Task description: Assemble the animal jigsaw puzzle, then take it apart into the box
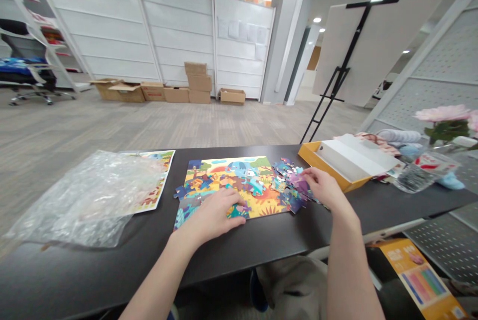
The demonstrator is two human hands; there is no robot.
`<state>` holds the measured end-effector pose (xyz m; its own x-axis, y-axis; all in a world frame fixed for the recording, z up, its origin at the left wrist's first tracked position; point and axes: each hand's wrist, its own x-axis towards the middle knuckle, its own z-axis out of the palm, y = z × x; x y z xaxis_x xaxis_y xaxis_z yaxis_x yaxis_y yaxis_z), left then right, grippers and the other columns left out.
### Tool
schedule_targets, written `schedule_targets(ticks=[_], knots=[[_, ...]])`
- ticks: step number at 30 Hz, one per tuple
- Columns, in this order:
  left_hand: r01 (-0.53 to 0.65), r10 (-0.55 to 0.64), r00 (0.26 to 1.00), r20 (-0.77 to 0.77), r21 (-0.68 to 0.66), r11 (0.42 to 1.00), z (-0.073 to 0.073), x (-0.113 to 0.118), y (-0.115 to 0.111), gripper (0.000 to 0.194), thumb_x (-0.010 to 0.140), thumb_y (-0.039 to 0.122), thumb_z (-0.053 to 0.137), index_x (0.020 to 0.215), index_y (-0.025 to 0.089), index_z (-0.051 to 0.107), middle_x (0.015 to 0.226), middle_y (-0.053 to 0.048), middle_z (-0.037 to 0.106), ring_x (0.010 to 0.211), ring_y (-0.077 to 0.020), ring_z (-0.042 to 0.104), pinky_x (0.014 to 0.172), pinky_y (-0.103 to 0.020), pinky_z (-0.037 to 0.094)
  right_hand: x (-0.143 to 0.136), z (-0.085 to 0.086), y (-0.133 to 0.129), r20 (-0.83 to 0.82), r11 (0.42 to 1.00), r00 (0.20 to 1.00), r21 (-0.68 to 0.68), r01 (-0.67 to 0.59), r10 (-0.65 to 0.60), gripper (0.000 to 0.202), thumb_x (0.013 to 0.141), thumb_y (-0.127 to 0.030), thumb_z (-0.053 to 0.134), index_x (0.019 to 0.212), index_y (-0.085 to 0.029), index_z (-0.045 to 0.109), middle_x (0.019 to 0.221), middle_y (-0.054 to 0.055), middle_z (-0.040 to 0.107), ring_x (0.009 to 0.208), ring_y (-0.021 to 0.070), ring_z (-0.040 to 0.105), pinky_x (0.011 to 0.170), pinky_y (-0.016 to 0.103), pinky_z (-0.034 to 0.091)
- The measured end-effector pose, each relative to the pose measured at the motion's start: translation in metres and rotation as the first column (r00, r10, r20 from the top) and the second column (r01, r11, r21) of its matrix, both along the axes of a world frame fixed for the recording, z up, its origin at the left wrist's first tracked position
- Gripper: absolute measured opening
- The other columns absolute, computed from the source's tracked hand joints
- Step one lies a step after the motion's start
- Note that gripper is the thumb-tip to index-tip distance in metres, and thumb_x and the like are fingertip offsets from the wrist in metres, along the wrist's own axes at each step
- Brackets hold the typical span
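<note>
plastic bag (pixel 93 195) left of puzzle (pixel 233 180), yellow box (pixel 325 164) near right hand (pixel 321 186) of unclear grip, left hand (pixel 218 214) loosely spread

The puzzle (pixel 261 205), a bright animal scene with a blue elephant and yellow ground, lies flat at the frame's centre. Loose pieces (pixel 289 180), many purple and blue, heap at its right edge.
</note>
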<state>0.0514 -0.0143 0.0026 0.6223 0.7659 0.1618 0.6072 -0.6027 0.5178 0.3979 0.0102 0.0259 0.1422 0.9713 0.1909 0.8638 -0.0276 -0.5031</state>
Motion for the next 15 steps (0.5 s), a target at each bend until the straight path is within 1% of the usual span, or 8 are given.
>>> schedule_targets(ticks=[1,3,7,9,11,13,15], knots=[[0.001,-0.001,1.0,0.002,0.001,1.0,0.0,0.0,0.0,0.026,0.086,0.037,0.073,0.108,0.025,0.069,0.113,-0.005,0.068,0.112,-0.0262,0.062,0.105,-0.041,0.044,0.013,-0.003,0.0,0.057,0.995,0.994,0.016,0.097,-0.098,0.025,0.091,-0.026,0.047,0.097,-0.021,0.07,0.094,0.01,0.075,0.087,0.0247,0.067,0.08,0.035,0.048],[0.003,-0.003,1.0,0.005,0.004,1.0,0.0,0.0,0.0,0.025,0.086,0.037,0.073,0.108,0.025,0.069,0.113,-0.005,0.068,0.112,-0.0261,0.062,0.104,-0.041,0.045,0.034,-0.01,0.0,0.125,0.976,0.968,0.021,0.217,-0.218,0.029,0.092,-0.025,0.044,0.1,-0.019,0.071,0.098,0.013,0.075,0.09,0.0264,0.068,0.081,0.036,0.048],[0.01,-0.01,1.0,0.017,0.003,1.0,0.0,0.0,0.001,0.025,0.086,0.036,0.073,0.107,0.025,0.069,0.111,-0.005,0.068,0.11,-0.0248,0.063,0.102,-0.039,0.045,0.058,-0.024,0.001,0.166,0.943,0.929,0.019,0.331,-0.329,0.032,0.09,-0.023,0.046,0.107,-0.017,0.072,0.098,0.015,0.076,0.088,0.0269,0.07,0.079,0.035,0.049],[0.012,-0.012,1.0,0.023,0.003,1.0,0.0,0.0,0.001,0.023,0.086,0.036,0.072,0.107,0.025,0.069,0.11,-0.004,0.068,0.108,-0.0241,0.063,0.101,-0.039,0.046,0.063,-0.029,0.002,0.178,0.935,0.919,0.015,0.355,-0.352,0.034,0.089,-0.023,0.047,0.113,-0.015,0.07,0.099,0.016,0.076,0.091,0.028,0.07,0.08,0.036,0.05],[0.009,-0.009,1.0,0.022,0.002,1.0,0.0,0.001,0.0,0.023,0.087,0.035,0.072,0.106,0.024,0.069,0.11,-0.005,0.068,0.108,-0.0243,0.062,0.1,-0.038,0.047,0.065,-0.03,0.002,0.18,0.937,0.92,0.018,0.35,-0.347,0.037,0.09,-0.023,0.048,0.12,-0.013,0.066,0.103,0.017,0.075,0.095,0.0287,0.069,0.084,0.038,0.05],[-0.002,0.002,1.0,0.01,-0.003,1.0,0.001,0.001,0.0,0.023,0.086,0.035,0.072,0.107,0.024,0.069,0.111,-0.005,0.068,0.109,-0.0254,0.062,0.099,-0.039,0.047,0.064,-0.028,0.001,0.18,0.947,0.93,0.05,0.317,-0.321,0.039,0.089,-0.026,0.052,0.123,-0.011,0.063,0.111,0.019,0.072,0.101,0.0294,0.068,0.089,0.04,0.05],[-0.011,0.011,1.0,0.003,-0.005,1.0,0.001,0.001,0.0,0.023,0.086,0.035,0.072,0.106,0.025,0.069,0.112,-0.005,0.068,0.11,-0.0259,0.061,0.099,-0.039,0.047,0.058,-0.021,-0.004,0.16,0.969,0.956,0.063,0.239,-0.246,0.039,0.086,-0.029,0.058,0.121,-0.012,0.065,0.114,0.019,0.07,0.101,0.0287,0.066,0.091,0.04,0.05]])
